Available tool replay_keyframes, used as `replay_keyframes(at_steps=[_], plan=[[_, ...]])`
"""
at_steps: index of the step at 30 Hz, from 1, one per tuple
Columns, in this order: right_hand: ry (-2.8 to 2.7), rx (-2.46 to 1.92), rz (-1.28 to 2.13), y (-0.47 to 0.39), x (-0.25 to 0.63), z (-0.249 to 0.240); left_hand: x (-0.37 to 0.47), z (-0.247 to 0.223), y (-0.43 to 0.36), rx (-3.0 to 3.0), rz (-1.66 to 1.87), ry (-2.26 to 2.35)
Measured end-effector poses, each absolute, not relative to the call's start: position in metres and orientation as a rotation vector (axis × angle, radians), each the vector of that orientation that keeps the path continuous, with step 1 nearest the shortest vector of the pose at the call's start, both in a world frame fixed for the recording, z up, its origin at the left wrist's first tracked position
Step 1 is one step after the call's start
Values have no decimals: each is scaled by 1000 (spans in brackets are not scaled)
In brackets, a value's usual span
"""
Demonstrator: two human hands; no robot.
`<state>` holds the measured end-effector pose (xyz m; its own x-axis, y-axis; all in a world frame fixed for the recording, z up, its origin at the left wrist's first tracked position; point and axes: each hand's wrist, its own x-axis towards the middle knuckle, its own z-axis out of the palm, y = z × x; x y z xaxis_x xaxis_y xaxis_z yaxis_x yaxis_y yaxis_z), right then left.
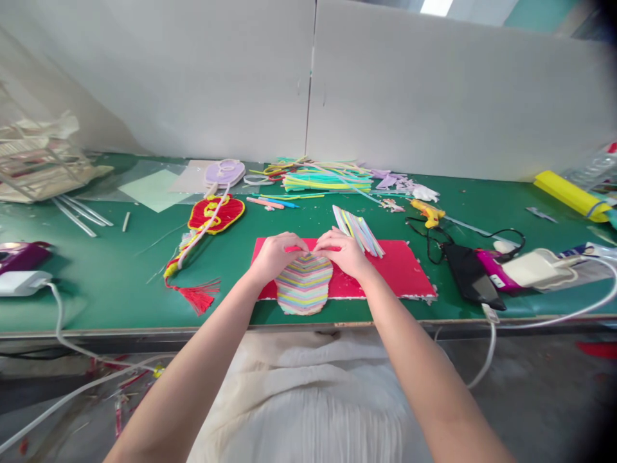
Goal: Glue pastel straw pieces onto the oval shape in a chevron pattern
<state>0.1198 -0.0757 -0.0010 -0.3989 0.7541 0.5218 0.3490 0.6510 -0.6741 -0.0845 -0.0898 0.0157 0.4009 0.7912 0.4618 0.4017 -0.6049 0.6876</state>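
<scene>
With the striped oval piece (304, 285) lying on the red mat (400, 267) at the tabletop's (120, 270) near edge, its top strip is best pressed flat by both hands (276, 256) (343, 251), fingers curled, evenly outward from the centre.

Green table (120, 270): red mat (400, 263), red ornament (215, 214), yellow glue gun (428, 212), straw pile (328, 178).

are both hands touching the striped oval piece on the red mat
Touching. The head view shows the left hand and right hand with fingertips pressed on the top edge of the striped oval piece, no gap visible.
</scene>
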Motion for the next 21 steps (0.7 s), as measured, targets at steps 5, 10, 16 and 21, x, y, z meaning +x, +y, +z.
replay_keyframes(at_steps=[5, 10, 16, 21], plan=[[-2000, -848, 722, -77, 120, -1, -87, 17, -89, 2127, 1001, 959], [-1982, -845, 756, -77, 121, 0, -87, 16, -89, 2032, 956, 958], [-2000, -795, 830, -80, 121, -1, -88, 14, -89, 1948, 921, 867], [-1933, -844, 707, -79, 122, 4, -89, 15, -87, 2056, 1031, 964]])
